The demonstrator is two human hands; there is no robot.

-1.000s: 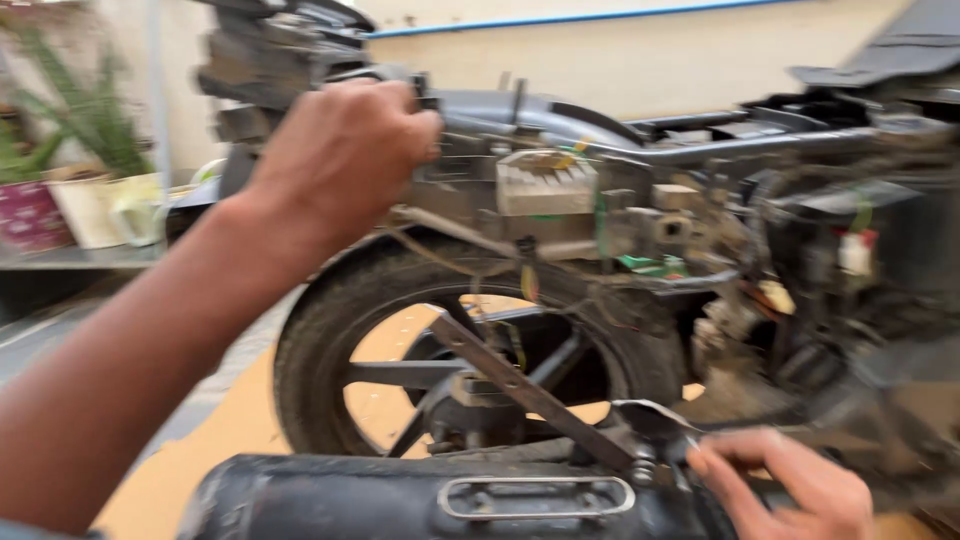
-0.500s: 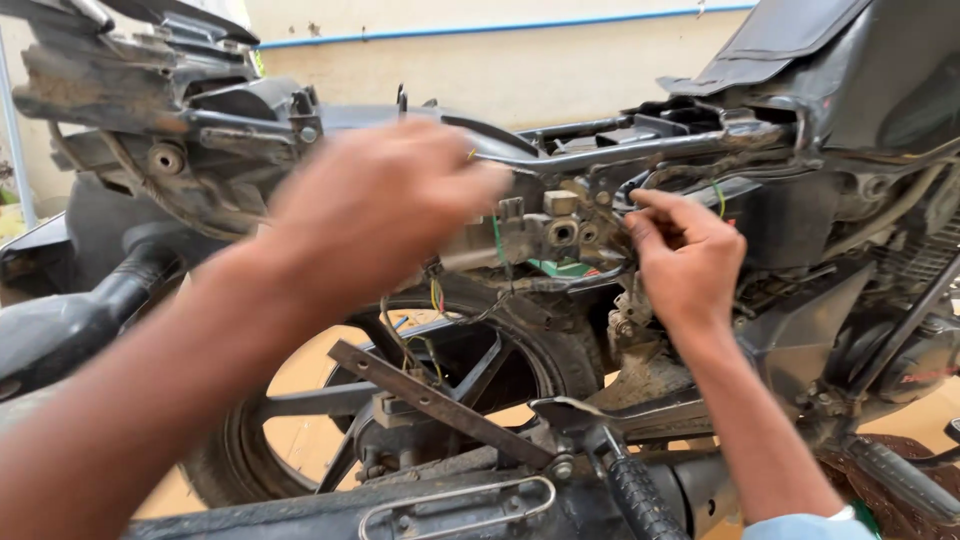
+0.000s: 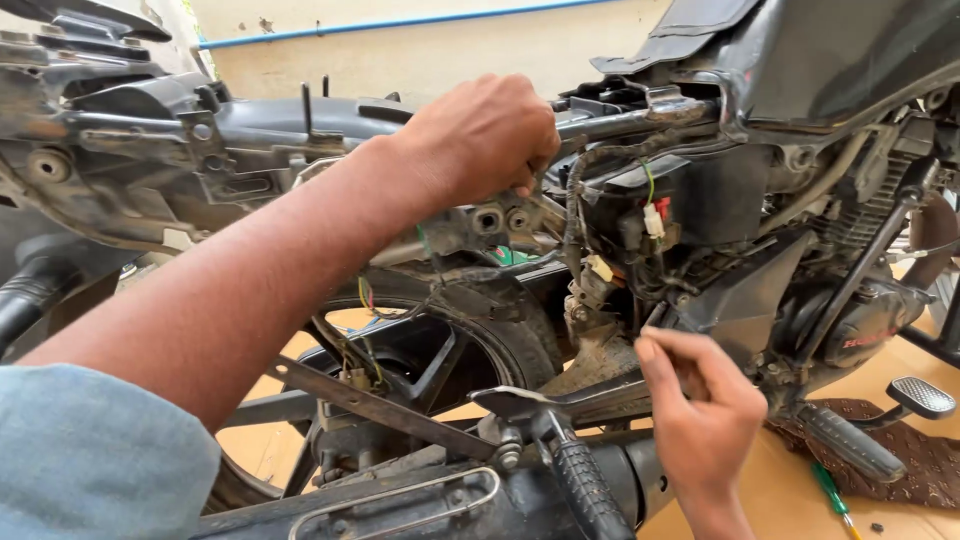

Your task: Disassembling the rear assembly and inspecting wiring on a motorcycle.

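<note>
**Two hands in the stripped frame of a motorcycle**

The left hand [image 3: 485, 135] reaches over the bare motorcycle frame [image 3: 250, 130] from the near left, the forearm crossing in front of the rear wheel [image 3: 440, 360]. Its fingers are curled down over the upper frame rail, just left of the black box [image 3: 690, 200] with the red and white plug [image 3: 655, 218] on it. The fingertips are hidden behind the knuckles, so whether they grip the rail or some small part cannot be told.

The right hand [image 3: 705, 410] comes up from the bottom edge, lower and to the right. Its fingers [image 3: 665, 355] are drawn narrow, thumb and forefinger pinched together close under the tangle of wires [image 3: 600, 270] and the dusty bracket below the box. What they pinch, if anything, is too small to make out.

Both hands work at the middle of the motorcycle, between the rear wheel and the engine [image 3: 850, 320].

Nearby, a black footrest [image 3: 850, 440] sticks out to the right of the right hand, and a metal pedal [image 3: 922, 396] lies beyond it. A green-handled screwdriver [image 3: 830, 492] rests on the tan floor [image 3: 780, 500] beside a dark patterned mat [image 3: 925, 465]. A ribbed black grip [image 3: 585, 490] stands in the foreground. A blue pipe [image 3: 400, 22] runs along the pale wall behind.
</note>
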